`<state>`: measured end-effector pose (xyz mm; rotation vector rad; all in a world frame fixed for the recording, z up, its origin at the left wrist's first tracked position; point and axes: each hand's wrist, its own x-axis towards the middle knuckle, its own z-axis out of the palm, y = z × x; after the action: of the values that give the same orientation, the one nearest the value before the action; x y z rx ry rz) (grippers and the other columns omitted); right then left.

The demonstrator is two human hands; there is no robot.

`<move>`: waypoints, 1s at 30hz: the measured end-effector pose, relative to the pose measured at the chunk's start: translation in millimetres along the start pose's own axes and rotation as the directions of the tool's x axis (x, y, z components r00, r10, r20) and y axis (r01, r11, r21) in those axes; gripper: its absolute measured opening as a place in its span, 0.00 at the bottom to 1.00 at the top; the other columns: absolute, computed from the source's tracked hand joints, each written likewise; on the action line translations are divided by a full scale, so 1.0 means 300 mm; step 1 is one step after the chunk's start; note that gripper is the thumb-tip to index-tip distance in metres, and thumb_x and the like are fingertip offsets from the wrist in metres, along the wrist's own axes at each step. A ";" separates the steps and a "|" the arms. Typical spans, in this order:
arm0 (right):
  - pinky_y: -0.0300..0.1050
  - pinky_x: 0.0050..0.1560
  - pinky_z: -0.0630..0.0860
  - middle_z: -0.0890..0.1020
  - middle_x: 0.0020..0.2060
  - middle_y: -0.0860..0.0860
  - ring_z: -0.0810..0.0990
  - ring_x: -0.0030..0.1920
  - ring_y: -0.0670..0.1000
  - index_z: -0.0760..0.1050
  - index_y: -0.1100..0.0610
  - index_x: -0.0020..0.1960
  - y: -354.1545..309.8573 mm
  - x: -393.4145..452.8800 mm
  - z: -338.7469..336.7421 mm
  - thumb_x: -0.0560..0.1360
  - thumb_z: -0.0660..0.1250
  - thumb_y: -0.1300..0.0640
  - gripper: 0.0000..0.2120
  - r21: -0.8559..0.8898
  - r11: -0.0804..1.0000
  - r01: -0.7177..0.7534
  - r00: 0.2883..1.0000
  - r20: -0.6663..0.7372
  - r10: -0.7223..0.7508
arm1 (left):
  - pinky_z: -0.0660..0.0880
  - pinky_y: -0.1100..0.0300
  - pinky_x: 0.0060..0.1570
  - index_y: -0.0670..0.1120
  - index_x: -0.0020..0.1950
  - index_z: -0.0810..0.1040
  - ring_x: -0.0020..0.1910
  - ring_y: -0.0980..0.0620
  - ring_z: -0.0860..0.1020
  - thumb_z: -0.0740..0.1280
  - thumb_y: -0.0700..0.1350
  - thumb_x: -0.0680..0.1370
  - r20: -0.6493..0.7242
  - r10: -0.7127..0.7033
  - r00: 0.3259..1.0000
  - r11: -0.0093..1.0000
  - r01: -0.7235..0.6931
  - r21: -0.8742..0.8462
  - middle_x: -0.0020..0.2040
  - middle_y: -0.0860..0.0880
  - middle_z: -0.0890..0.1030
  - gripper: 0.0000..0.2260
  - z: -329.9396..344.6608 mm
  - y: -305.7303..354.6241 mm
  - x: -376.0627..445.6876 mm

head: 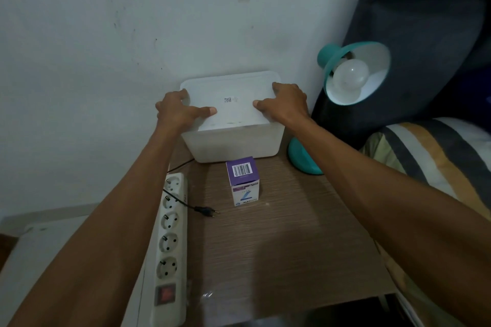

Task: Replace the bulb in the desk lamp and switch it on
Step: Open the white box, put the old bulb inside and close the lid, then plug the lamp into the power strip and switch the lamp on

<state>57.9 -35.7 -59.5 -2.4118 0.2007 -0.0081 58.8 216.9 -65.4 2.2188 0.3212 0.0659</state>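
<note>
A teal desk lamp (pixel 342 61) stands at the table's back right, its shade tilted toward me with a white bulb (pixel 350 77) in it, unlit. A purple-and-white bulb box (pixel 243 180) stands upright mid-table. Behind it sits a white plastic container (pixel 233 141) with a lid (pixel 233 87). My left hand (pixel 178 109) grips the lid's left edge, thumb on top. My right hand (pixel 284 103) grips the lid's right edge the same way. The lamp's black plug (pixel 206 211) lies loose on the table, out of any socket.
A white power strip (pixel 168 241) with several sockets and a red switch lies along the wooden table's (pixel 279 247) left edge. A wall rises close behind. A dark cushion and a striped pillow (pixel 430 156) crowd the right side.
</note>
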 end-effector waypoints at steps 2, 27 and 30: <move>0.53 0.69 0.68 0.68 0.75 0.56 0.65 0.74 0.60 0.64 0.56 0.78 0.000 -0.002 0.001 0.71 0.70 0.36 0.42 -0.003 1.000 0.020 1.000 -0.018 -0.020 | 0.63 0.47 0.78 0.43 0.80 0.67 0.79 0.42 0.64 0.84 0.58 0.64 -0.003 -0.015 1.000 0.999 0.015 -0.033 0.80 0.42 0.65 0.50 -0.003 -0.011 0.008; 0.45 0.49 0.75 0.82 0.52 0.52 0.78 0.56 0.52 0.80 0.55 0.61 -0.206 -0.252 0.100 0.78 0.67 0.52 0.13 0.024 0.920 0.392 0.892 -0.255 -0.374 | 0.67 0.40 0.75 0.45 0.79 0.69 0.77 0.44 0.68 0.69 0.77 0.62 -0.056 0.143 0.988 0.990 -0.143 -0.011 0.77 0.44 0.70 0.54 -0.149 -0.214 -0.260; 0.48 0.48 0.79 0.85 0.45 0.50 0.82 0.49 0.52 0.83 0.54 0.56 -0.261 -0.373 0.172 0.77 0.67 0.54 0.10 0.025 0.908 0.419 0.900 -0.147 -0.411 | 0.67 0.39 0.75 0.47 0.81 0.64 0.77 0.42 0.68 0.69 0.77 0.62 -0.047 0.128 0.991 0.992 -0.126 0.028 0.78 0.44 0.70 0.55 -0.161 -0.309 -0.369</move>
<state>-38.2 72.6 -41.2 -2.3534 -0.2536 -0.3736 -74.8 280.6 -100.6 2.2631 0.2079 0.1861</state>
